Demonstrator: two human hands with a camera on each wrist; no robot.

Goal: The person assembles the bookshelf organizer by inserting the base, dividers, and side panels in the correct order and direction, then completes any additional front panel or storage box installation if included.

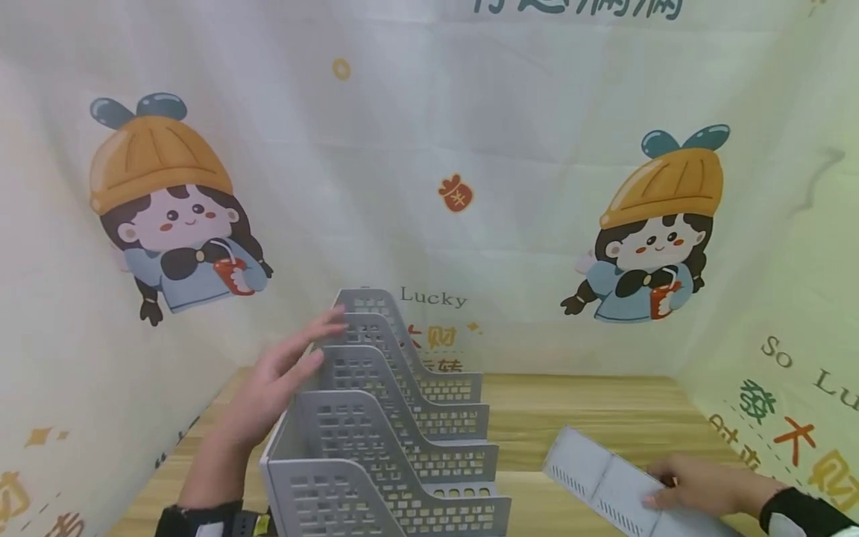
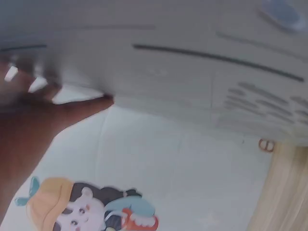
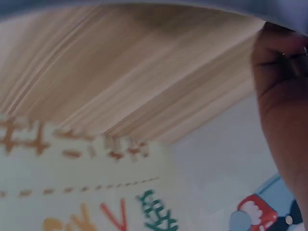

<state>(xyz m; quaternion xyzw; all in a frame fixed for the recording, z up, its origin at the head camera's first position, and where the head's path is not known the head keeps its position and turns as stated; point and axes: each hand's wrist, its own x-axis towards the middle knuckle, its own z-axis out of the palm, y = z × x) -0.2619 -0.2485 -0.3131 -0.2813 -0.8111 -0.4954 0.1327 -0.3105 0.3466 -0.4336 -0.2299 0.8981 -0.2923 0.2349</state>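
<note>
A grey file rack (image 1: 349, 462) with several perforated, sloping dividers stands on the table left of centre. My left hand (image 1: 275, 384) rests at its tall side, fingers spread and fairly straight along the upper edges. In the left wrist view the thumb (image 2: 89, 106) touches the rack's smooth grey wall (image 2: 168, 72), which has slots in it. To the right, my right hand (image 1: 705, 481) grips a flat, light grey slotted panel (image 1: 590, 473), thumb on its upper face. A crease or seam crosses the panel. In the right wrist view its edge (image 3: 144, 5) runs along the top.
The wood-grain table (image 1: 604, 395) lies under the rack and panel. A pale printed cloth (image 1: 416, 134) with cartoon figures hangs behind it and along both sides. The rack stands between the two hands, its low ends facing right.
</note>
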